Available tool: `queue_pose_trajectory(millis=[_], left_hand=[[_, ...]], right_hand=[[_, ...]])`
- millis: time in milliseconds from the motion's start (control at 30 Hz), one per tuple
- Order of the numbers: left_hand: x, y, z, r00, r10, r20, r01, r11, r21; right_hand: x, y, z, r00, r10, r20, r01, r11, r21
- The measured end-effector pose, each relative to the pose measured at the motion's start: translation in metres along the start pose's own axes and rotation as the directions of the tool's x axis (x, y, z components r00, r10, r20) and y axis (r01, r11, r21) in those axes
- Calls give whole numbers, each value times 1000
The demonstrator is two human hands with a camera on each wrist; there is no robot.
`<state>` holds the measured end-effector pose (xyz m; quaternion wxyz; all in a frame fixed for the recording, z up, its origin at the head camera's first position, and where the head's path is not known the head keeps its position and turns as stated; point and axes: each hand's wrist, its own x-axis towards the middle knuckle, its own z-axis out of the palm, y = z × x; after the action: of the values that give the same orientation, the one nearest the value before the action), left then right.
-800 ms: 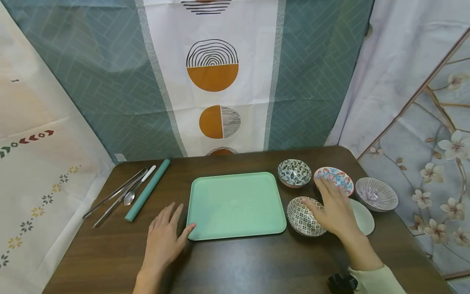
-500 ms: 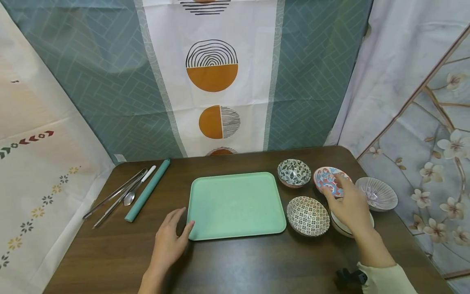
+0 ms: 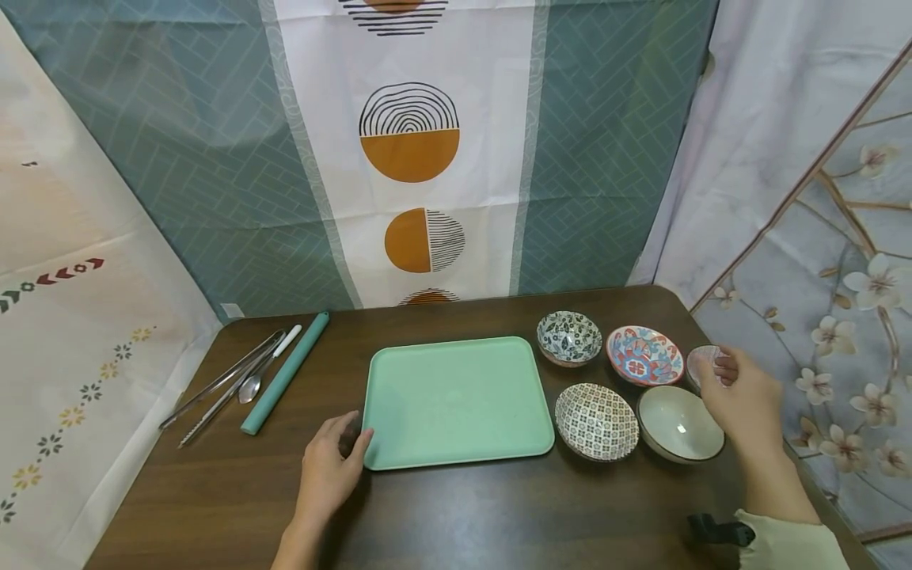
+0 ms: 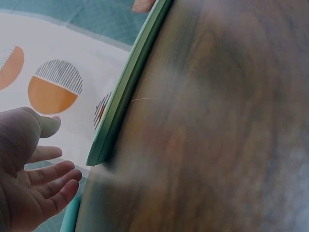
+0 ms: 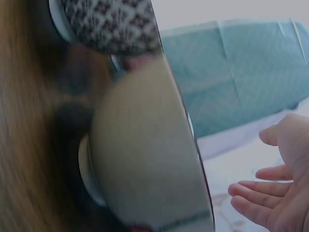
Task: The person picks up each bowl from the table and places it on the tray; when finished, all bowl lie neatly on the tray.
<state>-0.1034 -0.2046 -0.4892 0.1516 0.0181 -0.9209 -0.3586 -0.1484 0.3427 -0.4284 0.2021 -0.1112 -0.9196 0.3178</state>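
Note:
My right hand [image 3: 744, 396] is over the striped bowl [image 3: 700, 366] at the far right of the table, covering most of it in the head view. In the right wrist view that hand's fingers [image 5: 260, 198] are loosely bent and grip nothing. A plain cream bowl [image 3: 680, 423] stands just left of the wrist, and its side fills the middle of the right wrist view. At the left edge of the green tray [image 3: 459, 400] is my left hand [image 3: 331, 459], thumb tip right at the rim. The left wrist view shows its fingers [image 4: 60, 198] relaxed with nothing between them.
Beside the tray stand a brown-patterned bowl [image 3: 597, 422], a dark floral bowl [image 3: 568, 337] and a red-and-blue bowl [image 3: 644, 355]. On the left lie a teal stick-like case [image 3: 286, 372], a spoon [image 3: 249, 388] and metal tongs-like utensils [image 3: 221, 388]. Fabric hangs behind the table.
My right hand has moved right, from above the patterned bowls past the cream bowl to the striped bowl. My left hand shifted slightly right and its fingers bent more.

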Motion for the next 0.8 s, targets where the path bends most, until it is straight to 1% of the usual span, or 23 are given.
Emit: queue_pose_trajectory(millis=[67, 233, 300, 367, 533, 700, 800], left_hand=[[0, 0, 1, 1000, -6, -1, 6, 1000, -6], [1, -2, 3, 1000, -4, -15, 4, 1000, -26], [1, -3, 4, 1000, -1, -27, 0, 1000, -30], [1, -5, 6, 999, 1, -39, -2, 1000, -25], [3, -7, 8, 998, -7, -56, 5, 1000, -19], [5, -8, 8, 999, -44, -25, 44, 999, -23], [6, -8, 8, 997, -75, -3, 74, 997, -17]], right_hand=[[1, 9, -4, 999, 41, 2, -41, 999, -1], [2, 27, -12, 990, 133, -40, -135, 990, -50], [1, 31, -15, 987, 146, -63, -150, 986, -66], [-1, 36, -16, 987, 139, -83, -145, 986, -78], [-6, 50, -15, 989, 84, -125, -98, 989, -111], [-11, 65, -13, 983, 43, -180, -70, 987, -146], [-13, 71, -11, 978, 44, -206, -83, 980, -183]])
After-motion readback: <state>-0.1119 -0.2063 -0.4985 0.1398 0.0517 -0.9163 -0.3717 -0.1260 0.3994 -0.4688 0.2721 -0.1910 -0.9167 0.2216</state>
